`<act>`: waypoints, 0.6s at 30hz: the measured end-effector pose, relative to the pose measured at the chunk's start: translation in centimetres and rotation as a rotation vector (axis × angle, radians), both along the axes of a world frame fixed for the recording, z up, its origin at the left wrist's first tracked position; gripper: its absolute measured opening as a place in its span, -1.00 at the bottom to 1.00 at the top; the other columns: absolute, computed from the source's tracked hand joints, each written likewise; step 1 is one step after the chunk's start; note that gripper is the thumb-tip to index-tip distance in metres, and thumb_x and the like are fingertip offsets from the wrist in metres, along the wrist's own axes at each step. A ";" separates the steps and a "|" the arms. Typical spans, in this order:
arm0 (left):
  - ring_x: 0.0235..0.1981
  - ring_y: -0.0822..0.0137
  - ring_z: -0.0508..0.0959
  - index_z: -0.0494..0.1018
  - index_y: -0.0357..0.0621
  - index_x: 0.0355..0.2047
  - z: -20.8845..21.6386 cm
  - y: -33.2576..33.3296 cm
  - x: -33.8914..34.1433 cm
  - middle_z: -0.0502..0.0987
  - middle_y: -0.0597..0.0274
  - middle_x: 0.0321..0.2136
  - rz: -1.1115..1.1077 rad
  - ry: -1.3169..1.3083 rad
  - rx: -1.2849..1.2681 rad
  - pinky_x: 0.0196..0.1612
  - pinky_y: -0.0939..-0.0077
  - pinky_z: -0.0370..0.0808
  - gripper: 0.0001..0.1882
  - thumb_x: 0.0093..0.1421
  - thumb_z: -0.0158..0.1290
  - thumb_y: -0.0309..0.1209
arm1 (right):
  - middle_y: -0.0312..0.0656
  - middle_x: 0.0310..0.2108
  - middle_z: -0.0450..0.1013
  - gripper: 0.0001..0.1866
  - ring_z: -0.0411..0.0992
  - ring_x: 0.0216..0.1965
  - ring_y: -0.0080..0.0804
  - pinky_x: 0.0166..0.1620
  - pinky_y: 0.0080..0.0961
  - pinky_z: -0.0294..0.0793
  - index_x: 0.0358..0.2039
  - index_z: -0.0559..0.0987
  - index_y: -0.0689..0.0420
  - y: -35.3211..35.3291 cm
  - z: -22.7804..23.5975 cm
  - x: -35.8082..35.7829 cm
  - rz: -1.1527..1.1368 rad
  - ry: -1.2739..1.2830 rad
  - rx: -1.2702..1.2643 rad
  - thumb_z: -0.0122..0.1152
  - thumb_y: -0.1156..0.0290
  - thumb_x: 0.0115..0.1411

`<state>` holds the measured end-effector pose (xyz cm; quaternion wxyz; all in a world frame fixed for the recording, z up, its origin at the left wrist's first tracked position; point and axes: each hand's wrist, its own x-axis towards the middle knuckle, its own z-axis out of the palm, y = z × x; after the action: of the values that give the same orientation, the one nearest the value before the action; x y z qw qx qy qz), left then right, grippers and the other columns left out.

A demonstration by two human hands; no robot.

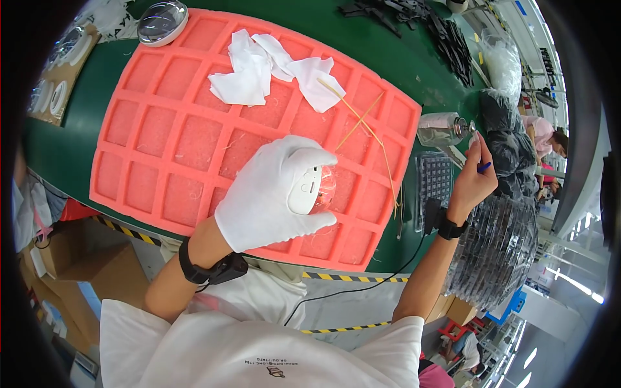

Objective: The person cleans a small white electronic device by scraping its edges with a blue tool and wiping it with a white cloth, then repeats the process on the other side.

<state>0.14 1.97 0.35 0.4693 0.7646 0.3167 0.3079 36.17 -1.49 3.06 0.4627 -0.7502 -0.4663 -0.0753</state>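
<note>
My left hand (272,194), in a white glove, is closed round a small white device (304,193) with a clear dome, held above the pink foam tray (226,136). Its white flat side, marked by a slot and small holes, shows between the thumb and fingers. Out to the right, my bare right hand (475,174) pinches a small white piece (474,139) whose kind I cannot make out. Its fingertips are close to the metal top of a clear bottle (440,129) lying or tilted in view. A short blue thing (484,167) shows at the right fingers.
White cloths (246,71) and thin wooden sticks (362,119) lie on the tray. A clear-domed unit (162,22) sits at its far left corner, on the green table (297,19). A dark gridded tray (433,178), black strips (446,48) and stacked clear packaging (495,252) stand at right.
</note>
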 end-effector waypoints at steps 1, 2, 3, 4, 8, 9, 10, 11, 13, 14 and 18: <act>0.02 0.05 0.47 0.44 -0.03 0.03 0.0 0.0 0.0 0.44 0.10 0.00 0.002 0.001 0.004 0.10 0.19 0.44 -0.28 -0.22 0.45 -0.42 | -0.29 -0.33 0.60 -0.72 0.44 -0.35 -0.67 -0.26 -0.65 0.46 -0.01 0.66 0.27 -0.1 -0.1 0.1 0.001 0.009 -0.023 0.21 0.40 0.36; 0.02 0.05 0.47 0.44 -0.03 0.03 -0.1 0.0 -0.1 0.44 0.10 0.00 0.002 0.001 0.003 0.10 0.19 0.44 -0.28 -0.22 0.45 -0.42 | -0.29 -0.33 0.60 -0.72 0.44 -0.35 -0.67 -0.26 -0.65 0.46 -0.01 0.66 0.27 -0.1 -0.3 0.1 0.002 0.009 -0.024 0.21 0.40 0.36; 0.02 0.05 0.47 0.44 -0.03 0.03 -0.1 0.0 -0.1 0.44 0.10 0.00 -0.001 -0.002 0.001 0.10 0.19 0.44 -0.28 -0.22 0.45 -0.43 | -0.30 -0.33 0.60 -0.72 0.44 -0.35 -0.68 -0.28 -0.66 0.45 -0.01 0.67 0.28 -0.1 -0.6 0.0 0.001 0.011 -0.026 0.21 0.40 0.36; 0.02 0.05 0.47 0.44 -0.03 0.03 -0.1 0.1 -0.1 0.44 0.11 0.00 -0.004 -0.006 0.000 0.09 0.19 0.44 -0.28 -0.22 0.45 -0.43 | -0.31 -0.34 0.60 -0.72 0.44 -0.35 -0.68 -0.29 -0.67 0.44 -0.02 0.67 0.28 -0.1 -0.6 0.0 0.001 0.013 -0.027 0.21 0.40 0.36; 0.02 0.05 0.47 0.44 -0.04 0.03 0.0 0.0 0.1 0.45 0.10 -0.01 -0.003 -0.009 0.005 0.08 0.20 0.45 -0.27 -0.22 0.45 -0.45 | -0.29 -0.31 0.61 -0.72 0.44 -0.36 -0.68 -0.31 -0.67 0.42 -0.02 0.67 0.27 -0.3 0.1 0.0 -0.021 -0.025 -0.025 0.22 0.39 0.36; 0.01 0.05 0.47 0.44 -0.04 0.03 0.1 -0.1 0.1 0.45 0.10 -0.01 0.000 -0.004 0.001 0.08 0.20 0.45 -0.28 -0.22 0.45 -0.46 | -0.29 -0.31 0.61 -0.72 0.44 -0.36 -0.68 -0.31 -0.67 0.42 -0.02 0.67 0.27 -0.2 0.1 0.1 -0.025 -0.022 -0.026 0.22 0.39 0.36; 0.01 0.05 0.47 0.45 -0.04 0.02 0.0 0.0 0.2 0.45 0.11 -0.01 -0.005 -0.002 -0.001 0.07 0.21 0.45 -0.28 -0.23 0.45 -0.46 | -0.32 -0.32 0.61 -0.72 0.43 -0.37 -0.71 -0.30 -0.70 0.41 -0.02 0.68 0.26 -0.1 0.0 0.1 -0.002 -0.008 -0.003 0.22 0.38 0.36; 0.01 0.05 0.47 0.45 -0.04 0.02 0.0 0.1 0.2 0.45 0.11 -0.01 -0.017 -0.002 0.001 0.07 0.21 0.45 -0.28 -0.23 0.45 -0.46 | -0.36 -0.33 0.62 -0.72 0.43 -0.37 -0.73 -0.29 -0.72 0.40 -0.03 0.69 0.25 -0.1 0.0 0.2 0.020 0.006 0.020 0.22 0.37 0.36; -0.01 0.05 0.48 0.45 -0.05 0.01 -0.2 0.0 0.1 0.45 0.11 -0.02 0.001 -0.022 -0.025 0.06 0.21 0.46 -0.29 -0.23 0.44 -0.47 | -0.36 -0.33 0.61 -0.73 0.42 -0.38 -0.74 -0.29 -0.72 0.39 -0.03 0.68 0.25 -0.1 0.4 0.2 -0.006 -0.042 0.005 0.21 0.38 0.36; -0.01 0.05 0.48 0.45 -0.05 0.01 -0.3 0.0 0.1 0.45 0.11 -0.02 -0.006 -0.022 -0.027 0.06 0.21 0.46 -0.29 -0.23 0.44 -0.47 | -0.36 -0.33 0.61 -0.73 0.42 -0.37 -0.74 -0.29 -0.72 0.39 -0.03 0.69 0.25 -0.1 0.5 0.1 0.014 -0.042 -0.034 0.21 0.39 0.36; 0.04 0.01 0.40 0.44 0.02 0.05 -0.2 -0.1 0.2 0.45 0.14 0.01 -0.012 0.027 -0.022 0.13 0.10 0.39 -0.24 -0.22 0.49 -0.29 | -0.34 -0.31 0.61 -0.73 0.42 -0.36 -0.73 -0.28 -0.73 0.39 -0.03 0.68 0.26 -0.8 0.9 -0.9 0.024 -0.040 -0.020 0.21 0.40 0.36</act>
<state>0.32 1.86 0.11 0.4753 0.7653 0.3219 0.2911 35.24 -2.25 3.94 0.4466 -0.7475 -0.4850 -0.0804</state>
